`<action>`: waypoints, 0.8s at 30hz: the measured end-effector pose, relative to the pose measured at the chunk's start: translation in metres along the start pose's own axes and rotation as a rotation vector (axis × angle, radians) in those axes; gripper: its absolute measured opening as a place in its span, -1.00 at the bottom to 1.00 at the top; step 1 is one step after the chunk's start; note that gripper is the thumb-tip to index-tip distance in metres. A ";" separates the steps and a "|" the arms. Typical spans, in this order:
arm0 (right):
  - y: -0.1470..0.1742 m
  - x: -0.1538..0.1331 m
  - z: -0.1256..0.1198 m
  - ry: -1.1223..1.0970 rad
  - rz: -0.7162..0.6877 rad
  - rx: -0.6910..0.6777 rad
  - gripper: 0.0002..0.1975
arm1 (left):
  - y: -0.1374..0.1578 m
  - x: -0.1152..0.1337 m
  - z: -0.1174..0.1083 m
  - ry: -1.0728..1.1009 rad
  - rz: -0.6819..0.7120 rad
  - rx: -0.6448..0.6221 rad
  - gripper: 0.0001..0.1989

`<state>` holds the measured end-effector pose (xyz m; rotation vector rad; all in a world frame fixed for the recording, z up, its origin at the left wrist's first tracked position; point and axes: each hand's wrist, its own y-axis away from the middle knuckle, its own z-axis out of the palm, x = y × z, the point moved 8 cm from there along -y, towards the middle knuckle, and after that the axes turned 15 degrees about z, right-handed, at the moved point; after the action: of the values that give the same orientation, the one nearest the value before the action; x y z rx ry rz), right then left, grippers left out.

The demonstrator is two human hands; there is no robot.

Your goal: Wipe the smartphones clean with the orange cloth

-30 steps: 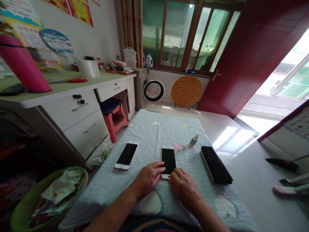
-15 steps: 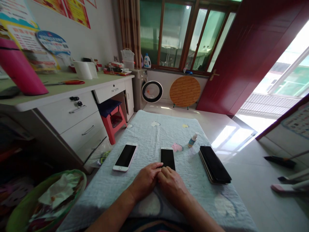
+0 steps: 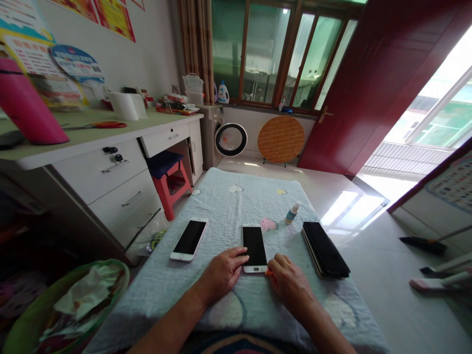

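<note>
In the view from my head, my two hands were apart, with a white-framed phone (image 3: 254, 246) lying between them, face up, its screen dark. It was on the pale blue quilted cloth (image 3: 217, 199) straight in front of me. My left hand (image 3: 224, 268) was loosely open, its fingertips resting on the phone's left side, near the lower end. My right hand (image 3: 289, 278) was curled, its fingers closed on a small orange thing (image 3: 269, 272) by the phone's lower right corner; most of it was hidden, so I could not tell what it was, nor whether it touched the phone.

To the left, well apart, a second white phone (image 3: 190, 239) lay face up. To the right was a stack of dark devices (image 3: 326, 250), and beyond my right hand a small spray bottle (image 3: 292, 213) stood upright.

Lower left, a green basket (image 3: 27, 314) held crumpled paper. Past it, a desk (image 3: 83, 139) bore a pink flask (image 3: 35, 108) and orange-handled scissors (image 3: 110, 125), with a red stool (image 3: 169, 194) beside its drawers.
</note>
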<state>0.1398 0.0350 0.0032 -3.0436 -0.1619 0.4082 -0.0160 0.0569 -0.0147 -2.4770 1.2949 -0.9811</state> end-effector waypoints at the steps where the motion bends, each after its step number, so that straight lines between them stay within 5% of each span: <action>1: 0.000 0.005 -0.003 -0.019 0.020 0.002 -0.81 | 0.000 0.000 0.000 -0.002 0.000 0.003 -0.59; 7: -0.009 0.023 -0.019 -0.378 0.153 0.033 -0.93 | 0.002 0.002 -0.001 -0.016 -0.009 0.024 -0.61; 12: -0.020 0.024 -0.001 -0.533 0.317 -0.048 -0.90 | 0.002 0.003 -0.003 -0.012 -0.016 0.052 -0.61; 18: -0.025 0.002 0.002 -0.455 0.123 -0.076 -0.91 | 0.003 0.007 -0.005 -0.023 -0.036 0.022 -0.63; 24: -0.066 0.002 0.005 -0.305 0.106 -0.074 -0.88 | 0.001 0.008 -0.006 -0.020 -0.066 -0.030 -0.65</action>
<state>0.1337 0.1010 0.0033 -3.0505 -0.0301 0.8924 -0.0176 0.0512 -0.0066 -2.5607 1.2377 -0.9554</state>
